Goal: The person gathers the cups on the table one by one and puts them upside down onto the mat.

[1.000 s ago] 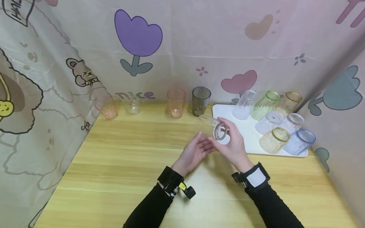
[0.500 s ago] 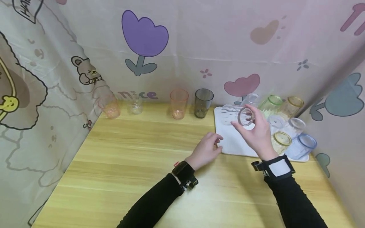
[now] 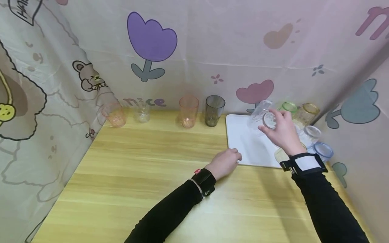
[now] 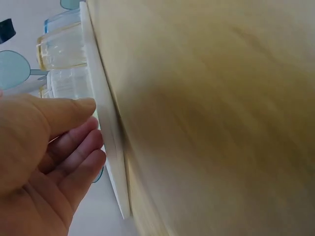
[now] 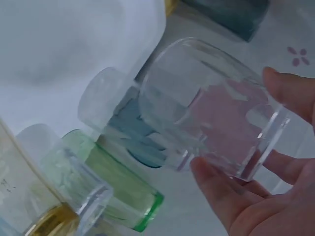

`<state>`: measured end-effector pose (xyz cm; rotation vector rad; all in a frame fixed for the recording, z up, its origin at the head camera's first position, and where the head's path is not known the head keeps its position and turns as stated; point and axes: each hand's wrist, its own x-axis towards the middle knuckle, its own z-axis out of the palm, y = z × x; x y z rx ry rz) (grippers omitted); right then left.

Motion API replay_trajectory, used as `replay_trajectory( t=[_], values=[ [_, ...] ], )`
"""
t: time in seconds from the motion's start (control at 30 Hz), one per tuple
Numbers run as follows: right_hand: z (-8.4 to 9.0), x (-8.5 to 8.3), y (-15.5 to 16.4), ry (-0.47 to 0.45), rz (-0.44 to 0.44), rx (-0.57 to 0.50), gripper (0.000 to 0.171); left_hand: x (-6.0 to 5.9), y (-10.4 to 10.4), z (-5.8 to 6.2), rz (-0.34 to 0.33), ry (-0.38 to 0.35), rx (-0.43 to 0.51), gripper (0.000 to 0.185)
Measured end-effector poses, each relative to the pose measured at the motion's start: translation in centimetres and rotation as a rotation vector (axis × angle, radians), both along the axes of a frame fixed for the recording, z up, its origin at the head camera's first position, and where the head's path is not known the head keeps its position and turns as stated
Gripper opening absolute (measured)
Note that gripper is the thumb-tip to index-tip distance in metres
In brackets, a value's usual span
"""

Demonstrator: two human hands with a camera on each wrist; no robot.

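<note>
The right hand (image 3: 284,131) grips a clear glass (image 5: 216,113) by its base, mouth downward, over a white tray (image 3: 246,145) on the right; whether glass and tray touch is unclear. The left hand (image 3: 224,163), fingers relaxed, holds nothing at the tray's near edge. Upturned glasses, including a green glass (image 5: 118,182), crowd the tray's right side. Farther left, a grey glass (image 3: 214,109) and an orange glass (image 3: 189,113) stand at the worktop's (image 3: 121,189) far edge.
</note>
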<state>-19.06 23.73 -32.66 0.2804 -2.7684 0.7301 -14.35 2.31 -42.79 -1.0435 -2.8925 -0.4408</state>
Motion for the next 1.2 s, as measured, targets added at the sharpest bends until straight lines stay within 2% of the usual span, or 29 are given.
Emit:
replay_trajectory(
  t=[0.17, 0.33, 0.47, 0.83, 1.2],
  values=[
    [-0.3, -1.2, 0.5, -0.141, -0.002, 0.062, 0.079, -0.2, 0.5, 0.0, 0.002, 0.033, -0.053, 0.024],
    [-0.8, -2.1, 0.8, -0.216, -0.016, 0.099, 0.080, -0.2, 0.9, 0.3, -0.005, 0.059, -0.135, 0.024],
    [-1.3, -2.8, 1.0, -0.247, -0.025, 0.125, 0.079, -0.3, 1.2, 0.4, -0.002, 0.072, -0.167, 0.022],
    [-2.7, -3.8, 1.5, -0.354, -0.041, 0.152, 0.079, -0.3, 1.2, 0.2, 0.007, 0.055, -0.181, 0.021],
    [-4.0, -4.4, 1.8, -0.364, -0.043, 0.144, 0.078, -0.2, 1.0, 0.2, 0.012, 0.060, -0.158, 0.022]
  ],
)
